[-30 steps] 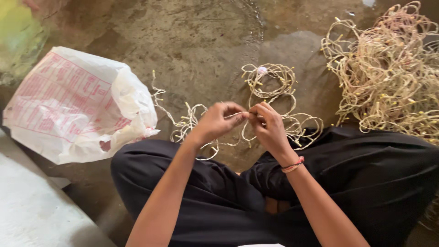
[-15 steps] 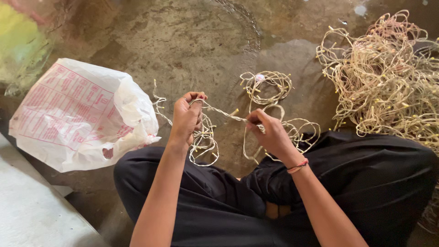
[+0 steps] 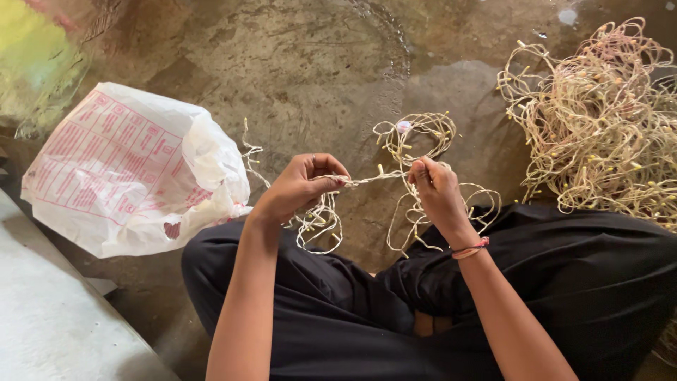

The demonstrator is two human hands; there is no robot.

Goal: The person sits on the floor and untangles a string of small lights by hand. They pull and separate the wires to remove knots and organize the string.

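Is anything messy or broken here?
Nothing looks broken. The big pile of pale wire at the upper right is a knotted heap, and the wire strand stretched between the left hand and right hand trails off in loose loops on the stained floor.

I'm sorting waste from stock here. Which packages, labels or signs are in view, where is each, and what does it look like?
Plastic bag: on the floor left of the person's left hand, crumpled and bulging, white with a red printed grid of boxes and text.
No other package, label, sign or screen shows; the greenish-yellow patch at top left is too blurred to tell.
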